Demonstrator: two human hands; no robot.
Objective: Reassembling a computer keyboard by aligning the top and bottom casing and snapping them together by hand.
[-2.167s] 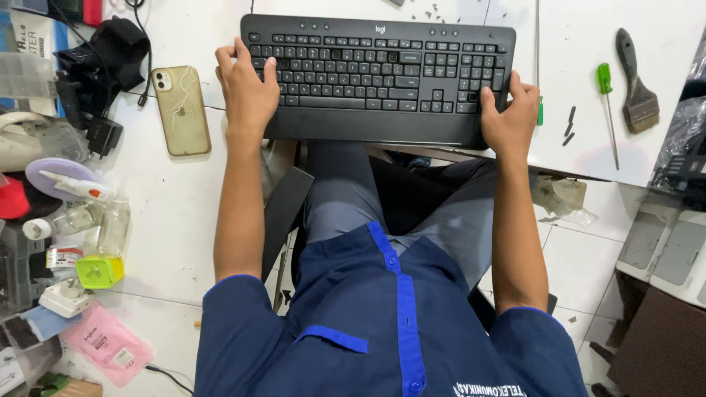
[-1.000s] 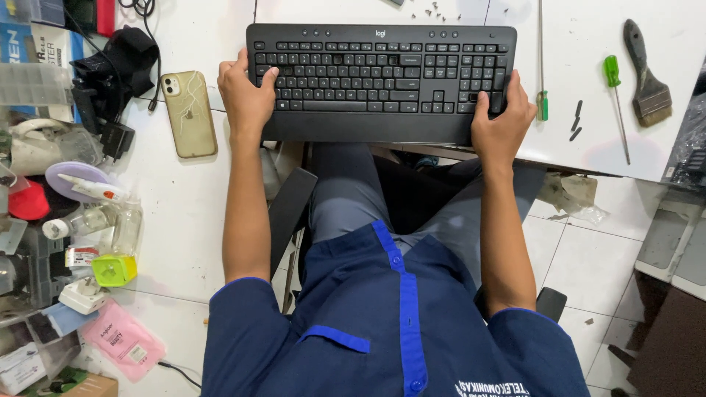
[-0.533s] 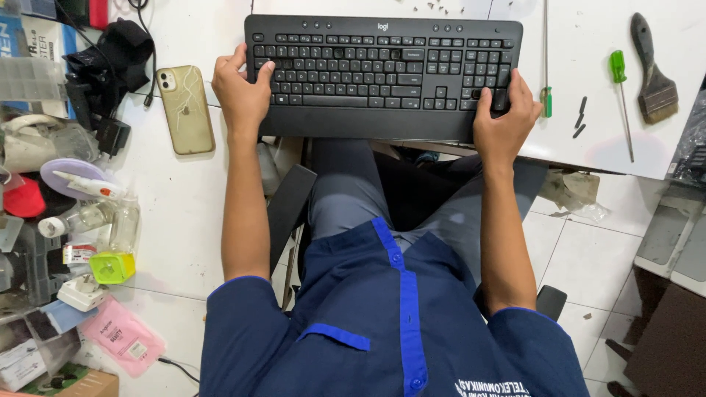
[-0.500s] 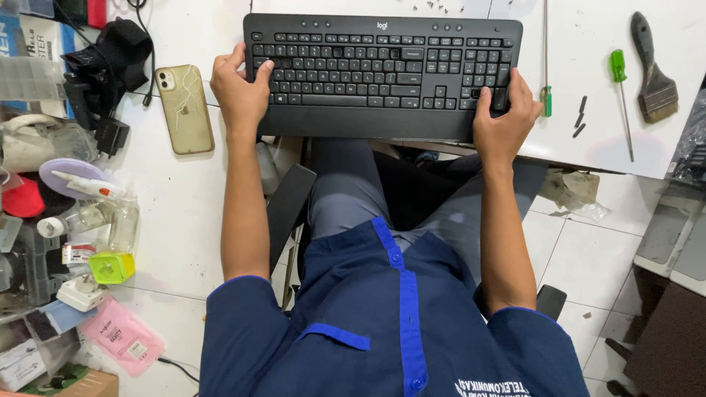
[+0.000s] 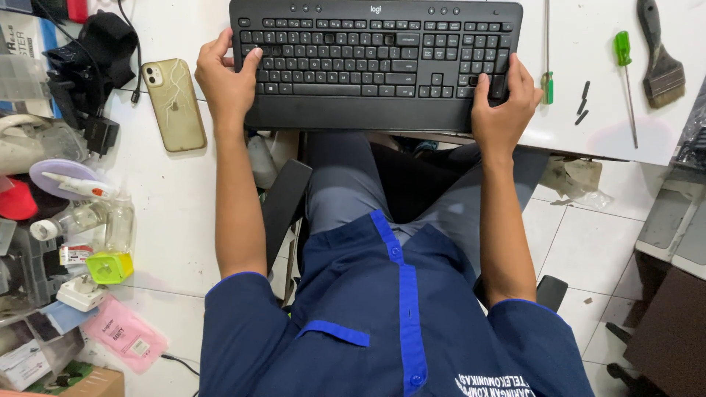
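Both hands grip a black full-size plastic keyboard (image 5: 375, 62) at the near edge of the white desk (image 5: 176, 213).

Step in hand, as judged: holding or positioning the keyboard by its two ends. Any next move calls for an even two-handed grip, because the keyboard's front edge overhangs the desk. Left hand (image 5: 226, 81): forearm straight, fingers curled over the left end, thumb on the keys. Right hand (image 5: 504, 103): fingers closed on the right end, thumb on the number pad. A cracked gold smartphone (image 5: 174, 104) lies left; a green-handled screwdriver (image 5: 625, 70) lies right.
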